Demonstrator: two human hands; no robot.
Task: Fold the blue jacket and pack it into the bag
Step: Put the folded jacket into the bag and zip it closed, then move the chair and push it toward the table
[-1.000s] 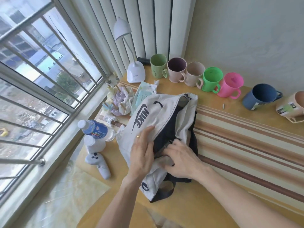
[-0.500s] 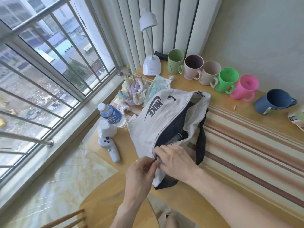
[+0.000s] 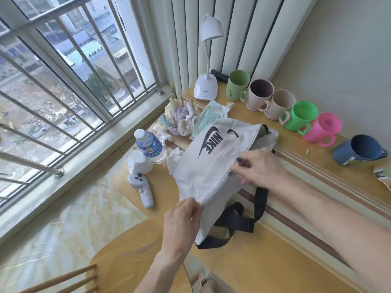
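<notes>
Two hands are gripping the bag (image 3: 203, 166) near the table's (image 3: 275, 261) left edge. The left hand (image 3: 182, 220) is pinching its near zipper end. The right hand (image 3: 260, 166) is pinching the zipper pull.

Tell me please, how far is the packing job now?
Nearly finished. No blue jacket is in view, so it seems already inside the bag. The left hand pinches the near end while the right hand pulls the zipper; the near stretch looks closed. Left: zipping the far end, which gapes.
</notes>
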